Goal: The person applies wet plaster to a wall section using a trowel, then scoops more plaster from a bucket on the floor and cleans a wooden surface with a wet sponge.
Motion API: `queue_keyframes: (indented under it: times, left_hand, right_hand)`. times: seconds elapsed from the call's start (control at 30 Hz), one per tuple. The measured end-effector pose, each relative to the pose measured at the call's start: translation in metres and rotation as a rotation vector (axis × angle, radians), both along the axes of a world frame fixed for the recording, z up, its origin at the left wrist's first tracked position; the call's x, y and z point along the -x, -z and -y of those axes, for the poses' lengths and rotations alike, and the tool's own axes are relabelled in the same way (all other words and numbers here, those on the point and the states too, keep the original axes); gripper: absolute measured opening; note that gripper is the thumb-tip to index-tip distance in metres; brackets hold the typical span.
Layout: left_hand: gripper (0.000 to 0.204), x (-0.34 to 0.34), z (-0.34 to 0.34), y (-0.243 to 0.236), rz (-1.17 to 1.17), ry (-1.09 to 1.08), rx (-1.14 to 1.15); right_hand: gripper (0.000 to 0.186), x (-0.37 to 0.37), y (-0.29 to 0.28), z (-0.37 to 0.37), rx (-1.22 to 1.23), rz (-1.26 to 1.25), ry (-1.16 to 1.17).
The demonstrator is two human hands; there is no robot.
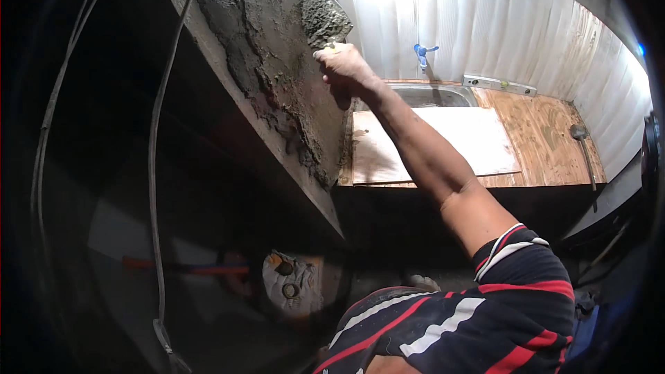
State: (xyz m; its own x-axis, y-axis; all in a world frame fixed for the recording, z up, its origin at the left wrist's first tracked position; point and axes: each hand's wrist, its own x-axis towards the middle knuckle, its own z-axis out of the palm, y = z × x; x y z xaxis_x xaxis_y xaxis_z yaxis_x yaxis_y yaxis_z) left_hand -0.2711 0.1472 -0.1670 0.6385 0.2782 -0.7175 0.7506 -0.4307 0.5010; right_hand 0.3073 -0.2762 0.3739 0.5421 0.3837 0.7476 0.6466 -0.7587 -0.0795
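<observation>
Gripping a mortar-caked trowel (pixel 325 16): right hand (pixel 344 65), fingers wrapped tight around its yellow handle (pixel 330 46). Blade near rough grey wall (pixel 273 24); contact unclear.

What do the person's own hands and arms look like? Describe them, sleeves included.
The right hand is ungloved, with no watch or band visible. The forearm is uncovered below a short, dark sleeve trimmed in white and red. The dark shirt has red and white stripes. The left hand is out of view.
</observation>
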Motion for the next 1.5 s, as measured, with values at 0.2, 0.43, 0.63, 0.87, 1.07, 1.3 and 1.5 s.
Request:
queue_keyframes:
  times: [0.2, 0.43, 0.63, 0.87, 1.07, 1.3, 1.5]
  left_hand:
    - [0.049, -0.029, -0.013, 0.002, 0.029, 0.002, -0.017]
    - [0.048, -0.108, -0.032, -0.021, 0.143, -0.053, -0.027]
    - [0.047, -0.067, -0.033, -0.019, 0.105, -0.021, -0.018]
    - [0.046, -0.046, -0.037, 0.008, 0.068, 0.065, -0.015]
    - [0.045, -0.108, -0.039, 0.016, 0.293, 0.203, -0.15]
    - [0.039, -0.108, -0.087, 0.044, 0.625, 0.46, -0.535]
    - [0.032, -0.051, -0.048, 0.005, 0.074, 0.231, -0.045]
  right_hand:
    - [0.023, 0.086, 0.022, -0.047, -0.927, -0.639, -0.137]
    - [0.023, 0.04, 0.02, -0.021, -1.016, -0.689, -0.144]
    - [0.026, 0.056, 0.05, -0.053, -0.929, -0.549, -0.005]
    - [0.025, 0.13, 0.064, -0.085, -0.883, -0.479, 0.003]
    - [0.025, 0.158, 0.082, -0.073, -0.791, -0.531, 0.059]
    - [0.03, 0.13, 0.052, -0.064, -1.044, -0.669, -0.082]
    - [0.023, 0.074, 0.085, -0.058, -0.976, -0.516, -0.03]
